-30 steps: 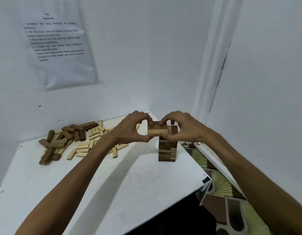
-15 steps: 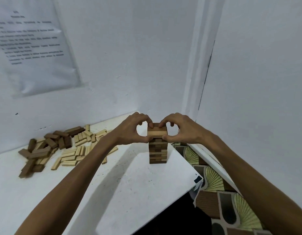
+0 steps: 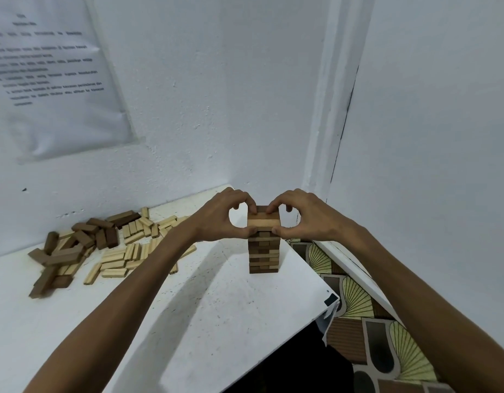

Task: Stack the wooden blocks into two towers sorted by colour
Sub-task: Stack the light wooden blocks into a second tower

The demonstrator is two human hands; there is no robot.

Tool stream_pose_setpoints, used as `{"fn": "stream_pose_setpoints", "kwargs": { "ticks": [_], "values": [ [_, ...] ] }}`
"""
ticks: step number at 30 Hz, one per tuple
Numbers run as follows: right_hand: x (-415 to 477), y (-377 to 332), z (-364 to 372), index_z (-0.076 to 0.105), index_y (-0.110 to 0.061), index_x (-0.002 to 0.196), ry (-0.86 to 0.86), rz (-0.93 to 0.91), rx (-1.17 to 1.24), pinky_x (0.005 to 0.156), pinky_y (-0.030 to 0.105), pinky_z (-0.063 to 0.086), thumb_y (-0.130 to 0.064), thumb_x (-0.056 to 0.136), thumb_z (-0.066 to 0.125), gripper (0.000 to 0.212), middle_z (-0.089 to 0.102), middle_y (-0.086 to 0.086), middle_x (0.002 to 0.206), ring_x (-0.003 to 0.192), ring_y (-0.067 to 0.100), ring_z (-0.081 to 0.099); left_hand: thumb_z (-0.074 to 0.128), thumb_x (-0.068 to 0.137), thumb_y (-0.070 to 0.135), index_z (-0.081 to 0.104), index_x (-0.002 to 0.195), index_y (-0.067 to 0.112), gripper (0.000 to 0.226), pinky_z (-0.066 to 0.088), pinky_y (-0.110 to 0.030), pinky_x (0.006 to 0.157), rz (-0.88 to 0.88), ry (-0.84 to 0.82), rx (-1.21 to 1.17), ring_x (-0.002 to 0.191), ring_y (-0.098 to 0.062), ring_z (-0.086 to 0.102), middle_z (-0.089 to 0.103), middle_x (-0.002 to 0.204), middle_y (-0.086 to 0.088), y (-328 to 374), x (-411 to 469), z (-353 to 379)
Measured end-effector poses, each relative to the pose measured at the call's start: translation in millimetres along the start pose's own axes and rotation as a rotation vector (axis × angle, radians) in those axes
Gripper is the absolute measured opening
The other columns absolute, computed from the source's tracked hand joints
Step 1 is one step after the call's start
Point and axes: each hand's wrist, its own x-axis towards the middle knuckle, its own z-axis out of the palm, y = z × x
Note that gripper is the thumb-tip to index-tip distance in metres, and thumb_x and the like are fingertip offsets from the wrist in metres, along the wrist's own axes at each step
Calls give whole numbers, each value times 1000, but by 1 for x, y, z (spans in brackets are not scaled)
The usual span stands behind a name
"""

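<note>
A tower of wooden blocks [image 3: 263, 256] stands near the right edge of the white table [image 3: 211, 321], its layers mixing dark and light wood. The top layer of blocks [image 3: 263, 222] shows a light face towards me. My left hand [image 3: 222, 217] pinches that layer's left end between thumb and fingers. My right hand [image 3: 304, 215] pinches its right end the same way. Loose light blocks [image 3: 123, 258] and loose dark blocks [image 3: 72, 248] lie in a heap at the table's left.
White walls meet in a corner right behind the tower, with a printed sheet [image 3: 52, 75] taped up at the left. The table's right edge drops to a patterned floor [image 3: 358, 302]. A dark gap lies below the front edge.
The top layer, held slightly skewed above the tower a second ago, now sits squared on it. Both hands keep their hold. The view has shifted a little.
</note>
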Motion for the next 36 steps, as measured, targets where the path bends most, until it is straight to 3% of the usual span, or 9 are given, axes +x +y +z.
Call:
{"fn": "stream_pose_setpoints", "kwargs": {
  "ticks": [17, 27, 36],
  "values": [
    [0, 5, 2, 61, -42, 124, -7, -3, 2, 85, 23, 40, -43, 84, 80, 44, 58, -22, 120, 107, 4, 49, 73, 71, 57, 62, 110, 37, 46, 43, -28, 84, -15, -12, 10, 103, -10, 50, 61, 112, 25, -3, 2, 2],
    [-1, 1, 3, 63, -34, 127, 7, -1, 13, 82, 20, 39, -36, 85, 82, 46, 59, -17, 120, 105, 8, 51, 73, 71, 62, 63, 110, 35, 48, 42, -28, 84, -11, -6, -8, 102, -16, 51, 63, 113, 17, -4, 0, 3],
    [-2, 1, 3, 64, -31, 129, 14, 16, 25, 75, 18, 35, -36, 86, 82, 47, 61, -15, 121, 104, 7, 52, 74, 71, 61, 64, 110, 37, 47, 38, -25, 83, -41, -13, -64, 103, -13, 52, 63, 116, 23, -3, 0, 3]
  ]
}}
